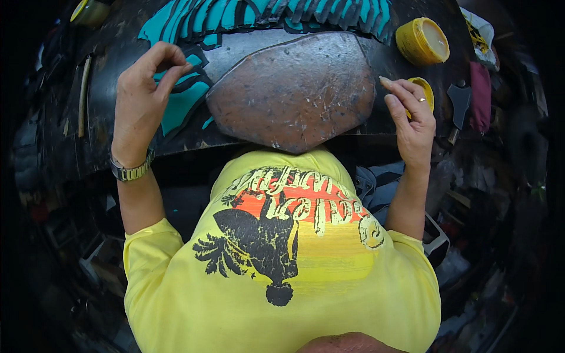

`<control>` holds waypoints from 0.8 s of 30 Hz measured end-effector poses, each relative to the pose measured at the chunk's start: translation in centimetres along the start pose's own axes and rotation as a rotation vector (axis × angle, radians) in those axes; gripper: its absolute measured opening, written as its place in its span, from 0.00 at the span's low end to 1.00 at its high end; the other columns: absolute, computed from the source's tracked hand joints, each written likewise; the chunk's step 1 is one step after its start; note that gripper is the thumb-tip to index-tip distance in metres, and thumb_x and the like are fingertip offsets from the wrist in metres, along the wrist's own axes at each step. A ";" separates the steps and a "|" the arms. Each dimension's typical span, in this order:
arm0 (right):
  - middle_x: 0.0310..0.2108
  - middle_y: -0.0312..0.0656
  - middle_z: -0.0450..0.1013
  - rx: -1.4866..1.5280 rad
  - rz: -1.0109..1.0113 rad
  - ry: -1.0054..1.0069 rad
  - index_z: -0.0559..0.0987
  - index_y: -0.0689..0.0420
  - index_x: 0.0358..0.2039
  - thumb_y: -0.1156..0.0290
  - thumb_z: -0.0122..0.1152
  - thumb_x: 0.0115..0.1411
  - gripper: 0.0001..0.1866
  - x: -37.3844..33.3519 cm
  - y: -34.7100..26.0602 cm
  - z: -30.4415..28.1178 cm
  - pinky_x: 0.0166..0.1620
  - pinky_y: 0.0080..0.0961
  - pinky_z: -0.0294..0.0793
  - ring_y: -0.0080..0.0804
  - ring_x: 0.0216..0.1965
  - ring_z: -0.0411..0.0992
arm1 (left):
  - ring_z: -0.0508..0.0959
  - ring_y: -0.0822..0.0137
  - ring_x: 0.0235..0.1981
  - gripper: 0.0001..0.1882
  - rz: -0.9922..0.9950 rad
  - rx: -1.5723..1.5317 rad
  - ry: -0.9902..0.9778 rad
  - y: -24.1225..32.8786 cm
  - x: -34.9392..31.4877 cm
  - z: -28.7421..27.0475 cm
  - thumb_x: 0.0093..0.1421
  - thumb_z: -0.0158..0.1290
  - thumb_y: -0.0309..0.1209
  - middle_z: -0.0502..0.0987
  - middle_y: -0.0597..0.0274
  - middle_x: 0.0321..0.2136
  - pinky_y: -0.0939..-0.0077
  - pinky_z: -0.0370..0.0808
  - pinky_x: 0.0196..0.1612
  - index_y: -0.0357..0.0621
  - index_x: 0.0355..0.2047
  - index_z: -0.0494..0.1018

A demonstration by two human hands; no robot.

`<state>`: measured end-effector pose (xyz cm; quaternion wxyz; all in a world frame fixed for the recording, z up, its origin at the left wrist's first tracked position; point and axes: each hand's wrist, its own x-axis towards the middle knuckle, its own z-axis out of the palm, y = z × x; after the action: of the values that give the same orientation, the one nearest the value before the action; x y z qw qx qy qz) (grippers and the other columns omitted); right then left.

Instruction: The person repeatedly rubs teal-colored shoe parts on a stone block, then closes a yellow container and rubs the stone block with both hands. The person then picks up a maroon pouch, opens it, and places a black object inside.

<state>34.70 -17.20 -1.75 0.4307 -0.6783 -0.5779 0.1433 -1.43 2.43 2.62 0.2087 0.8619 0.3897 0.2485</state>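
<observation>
My left hand (pixel 140 97) hovers above the teal cut pieces (pixel 182 106) with dark edges at the left of the table. Its thumb and forefinger are pinched together, and anything between the tips is too small to see. On the other side, my right hand (pixel 415 117) is raised near a round yellow lid (pixel 428 94), with a gap between thumb and fingers and nothing visible in it. Between both hands lies a worn brown slab (pixel 294 91), pointed toward me, its near tip reaching past the table edge. Neither hand appears to touch it.
A row of overlapping teal and dark strips (pixel 265 16) spans the far side. An opened yellow tub (pixel 421 42) stands at the far right. Further right are a dark flat-bladed tool (pixel 458 106) and a maroon piece (pixel 480 97). A thin stick (pixel 85 97) lies far left.
</observation>
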 end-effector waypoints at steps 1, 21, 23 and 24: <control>0.44 0.43 0.74 -0.011 0.011 -0.013 0.84 0.61 0.48 0.75 0.65 0.62 0.13 -0.1 -0.1 0.3 0.48 0.25 0.72 0.30 0.41 0.74 | 0.82 0.59 0.38 0.12 -0.044 -0.022 -0.043 0.2 0.0 -0.3 0.54 0.64 0.24 0.81 0.57 0.35 0.70 0.77 0.41 0.39 0.38 0.77; 0.46 0.45 0.74 -0.009 -0.019 -0.036 0.83 0.59 0.49 0.76 0.65 0.61 0.15 -0.4 -0.9 3.0 0.51 0.26 0.72 0.33 0.46 0.74 | 0.76 0.59 0.47 0.30 -0.027 0.419 -0.127 -1.2 -5.3 1.5 0.43 0.71 0.25 0.74 0.61 0.42 0.62 0.69 0.51 0.48 0.49 0.75; 0.46 0.45 0.74 -0.036 -0.027 -0.032 0.83 0.59 0.50 0.76 0.65 0.61 0.15 -0.6 -0.9 2.9 0.50 0.26 0.73 0.32 0.45 0.74 | 0.76 0.60 0.46 0.31 -0.064 0.428 -0.116 -1.5 -5.0 1.5 0.42 0.72 0.25 0.74 0.62 0.41 0.63 0.69 0.50 0.47 0.49 0.74; 0.46 0.45 0.74 -0.048 -0.030 -0.028 0.83 0.59 0.50 0.77 0.65 0.61 0.15 -0.6 -0.8 2.7 0.50 0.25 0.73 0.32 0.44 0.74 | 0.76 0.59 0.45 0.32 -0.068 0.411 -0.123 -1.6 -4.9 1.6 0.42 0.72 0.25 0.74 0.61 0.39 0.63 0.68 0.49 0.48 0.50 0.74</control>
<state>32.06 -16.66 -2.94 0.4083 -0.6776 -0.5971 0.1327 -4.23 -0.59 -0.81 0.0605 0.8862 0.4475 0.1034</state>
